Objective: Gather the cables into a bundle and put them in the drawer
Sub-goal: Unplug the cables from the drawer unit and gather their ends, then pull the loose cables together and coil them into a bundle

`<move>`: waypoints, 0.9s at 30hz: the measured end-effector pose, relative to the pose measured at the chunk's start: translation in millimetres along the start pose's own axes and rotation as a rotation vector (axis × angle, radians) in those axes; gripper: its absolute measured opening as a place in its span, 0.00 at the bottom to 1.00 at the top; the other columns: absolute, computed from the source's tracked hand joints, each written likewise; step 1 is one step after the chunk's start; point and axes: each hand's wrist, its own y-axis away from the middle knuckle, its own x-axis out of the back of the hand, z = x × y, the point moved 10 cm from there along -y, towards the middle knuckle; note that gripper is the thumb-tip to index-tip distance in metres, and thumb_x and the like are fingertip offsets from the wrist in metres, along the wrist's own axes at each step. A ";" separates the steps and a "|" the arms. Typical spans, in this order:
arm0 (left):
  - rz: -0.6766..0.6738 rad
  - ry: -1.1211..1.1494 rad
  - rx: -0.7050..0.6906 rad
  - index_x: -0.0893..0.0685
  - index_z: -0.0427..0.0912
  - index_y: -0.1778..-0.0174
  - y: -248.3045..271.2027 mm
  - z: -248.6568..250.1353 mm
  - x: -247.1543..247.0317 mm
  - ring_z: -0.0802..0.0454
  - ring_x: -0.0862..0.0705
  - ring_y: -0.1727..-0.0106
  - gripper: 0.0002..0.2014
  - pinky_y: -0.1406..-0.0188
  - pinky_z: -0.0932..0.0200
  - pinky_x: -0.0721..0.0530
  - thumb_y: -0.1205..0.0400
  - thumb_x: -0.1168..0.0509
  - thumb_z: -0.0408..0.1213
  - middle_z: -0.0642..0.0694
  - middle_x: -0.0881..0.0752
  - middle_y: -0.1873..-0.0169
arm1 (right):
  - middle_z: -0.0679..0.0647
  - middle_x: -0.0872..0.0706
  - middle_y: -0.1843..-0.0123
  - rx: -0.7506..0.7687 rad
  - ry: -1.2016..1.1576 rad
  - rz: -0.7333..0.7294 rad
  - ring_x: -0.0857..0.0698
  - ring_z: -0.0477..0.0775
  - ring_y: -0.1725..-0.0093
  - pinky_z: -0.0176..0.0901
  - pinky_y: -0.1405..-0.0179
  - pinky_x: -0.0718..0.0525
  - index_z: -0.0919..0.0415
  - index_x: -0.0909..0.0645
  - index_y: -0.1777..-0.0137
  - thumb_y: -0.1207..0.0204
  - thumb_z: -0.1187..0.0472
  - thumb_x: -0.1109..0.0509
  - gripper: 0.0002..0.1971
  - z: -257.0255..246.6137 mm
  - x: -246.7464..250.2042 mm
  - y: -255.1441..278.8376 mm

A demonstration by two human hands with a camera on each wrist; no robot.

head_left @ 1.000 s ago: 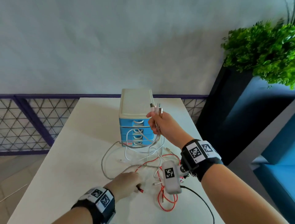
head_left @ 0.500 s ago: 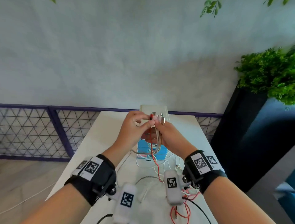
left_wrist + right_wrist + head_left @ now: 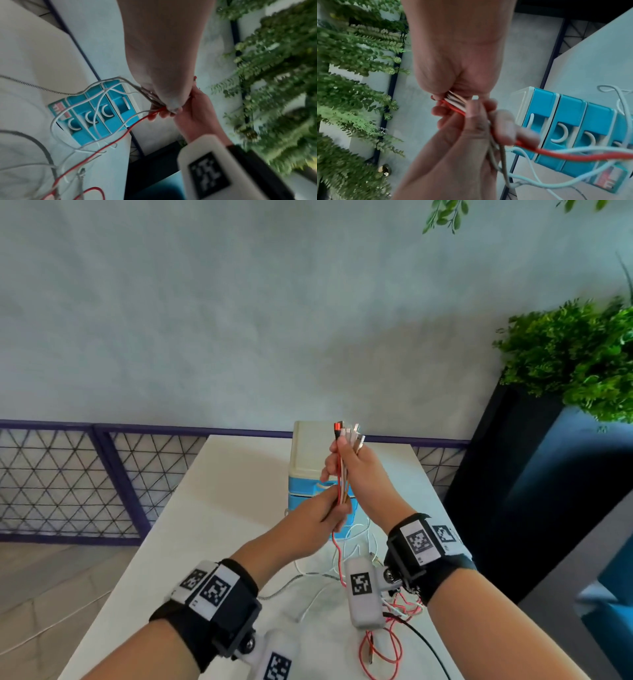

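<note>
The red cable's plug, lifted off the surface (image 3: 219, 501) a second ago by the left hand (image 3: 317, 517), now stands with the other plugs above the right hand (image 3: 356, 474), whose fingers (image 3: 330, 465) curl round the cables (image 3: 343, 484). The left hand has dropped just below, its fingers closed round the same strands. Most of the length still trails on the surface before the shut blue drawer unit (image 3: 308, 474), so coiling likely comes next.

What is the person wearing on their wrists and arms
Both forearms are bare, with no sleeves. Each wrist carries a black strap bearing white square-patterned marker tags. A white camera module with its own black-and-white marker hangs under each wrist, and a thin black cable trails from the right one.
</note>
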 end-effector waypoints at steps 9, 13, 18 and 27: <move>-0.152 0.031 0.039 0.19 0.38 0.63 2.5 -5.0 -6.4 0.54 0.17 0.67 0.17 0.55 0.55 0.17 0.14 0.43 0.44 0.50 0.13 0.69 | 0.48 0.36 0.79 -0.142 -0.397 -0.048 0.34 0.46 0.82 0.39 0.81 0.24 0.57 0.31 0.64 0.14 0.48 0.45 0.19 12.7 -5.4 20.5; -0.201 -0.092 0.098 0.15 0.45 0.63 4.4 -31.6 0.0 0.58 0.13 0.61 0.15 0.49 0.56 0.17 0.17 0.39 0.50 0.54 0.10 0.66 | 0.47 0.38 0.77 -0.117 -0.429 0.003 0.40 0.42 0.82 0.32 0.87 0.42 0.56 0.30 0.65 0.14 0.47 0.44 0.19 12.2 3.3 20.2; -0.176 -0.118 0.173 0.17 0.48 0.64 7.4 -48.3 6.5 0.49 0.13 0.59 0.15 0.52 0.46 0.17 0.22 0.38 0.55 0.51 0.11 0.65 | 0.46 0.36 0.77 -0.105 -0.414 0.092 0.39 0.41 0.82 0.32 0.88 0.42 0.55 0.30 0.63 0.15 0.46 0.44 0.18 6.5 17.1 14.9; -0.136 0.270 0.237 0.21 0.41 0.70 0.2 -34.8 0.6 0.56 0.27 0.83 0.21 0.78 0.63 0.25 0.19 0.38 0.54 0.49 0.29 0.82 | 0.45 0.35 0.78 -0.073 -0.384 0.161 0.40 0.42 0.82 0.32 0.88 0.42 0.55 0.30 0.64 0.15 0.45 0.44 0.19 -12.3 32.7 4.2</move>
